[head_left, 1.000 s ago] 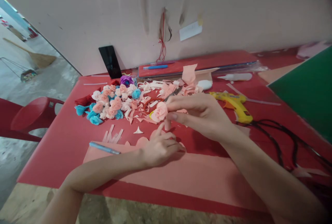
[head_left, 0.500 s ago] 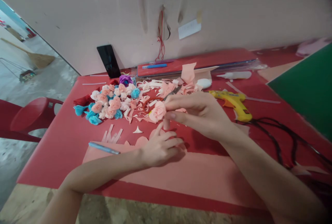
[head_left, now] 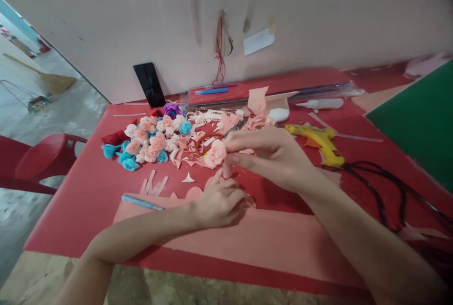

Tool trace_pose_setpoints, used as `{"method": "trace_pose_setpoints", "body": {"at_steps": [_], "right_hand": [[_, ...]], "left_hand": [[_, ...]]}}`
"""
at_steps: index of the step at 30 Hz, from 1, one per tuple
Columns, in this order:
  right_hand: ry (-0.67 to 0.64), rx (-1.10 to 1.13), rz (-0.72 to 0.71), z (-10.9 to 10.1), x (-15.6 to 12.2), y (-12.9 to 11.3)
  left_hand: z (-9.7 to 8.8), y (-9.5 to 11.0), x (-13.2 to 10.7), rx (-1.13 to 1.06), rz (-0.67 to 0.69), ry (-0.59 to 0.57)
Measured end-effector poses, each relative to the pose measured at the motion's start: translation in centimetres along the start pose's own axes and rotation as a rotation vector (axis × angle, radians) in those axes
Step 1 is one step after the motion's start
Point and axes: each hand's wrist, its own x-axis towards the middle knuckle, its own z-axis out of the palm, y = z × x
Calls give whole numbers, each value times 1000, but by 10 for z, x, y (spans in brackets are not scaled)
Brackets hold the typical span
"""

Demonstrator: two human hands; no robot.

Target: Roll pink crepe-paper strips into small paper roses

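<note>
A pale pink paper rose is pinched between the thumb and forefinger of my right hand, above the middle of the table. My left hand is just below it, back towards me, with a finger reaching up to the underside of the rose and the other fingers curled. The exact grip of the left fingertips is partly hidden. Beneath my left hand lie round pink paper petals and a large pink paper sheet. Behind the rose are orange-handled scissors, partly covered by paper scraps.
Finished paper roses are heaped at left, near a propped phone. A yellow glue gun with a black cable lies at right, by a white bottle. A blue pen and clear strips lie front left.
Both hands stay at the rose, almost unmoved. The curled fingers of my left hand have drawn in slightly. The whole view has shifted a very little.
</note>
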Motion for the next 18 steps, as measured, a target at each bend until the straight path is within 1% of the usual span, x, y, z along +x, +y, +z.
{"method": "trace_pose_setpoints", "body": {"at_steps": [4,6,8,11,15,17,18], "right_hand": [[16,24,-6,0,-1,1],[35,40,-9,0,-1,1],[40,58,-21,-1,-1,2],[50,34,-43,-2,-1,4],[173,-76,-93,-3,-2,8],[185,-95,-153,-4,-3,11],[184,-99,-182,-4,-3,12]], "left_hand": [[-3,1,2,-38,-92,33],[-9,3,5,-76,-141,41],[-18,5,10,-113,-185,58],[-39,7,18,-152,-226,119],[-73,7,25,-178,-229,238],[-90,7,25,-170,-217,329],[-98,8,24,-154,-194,398]]}}
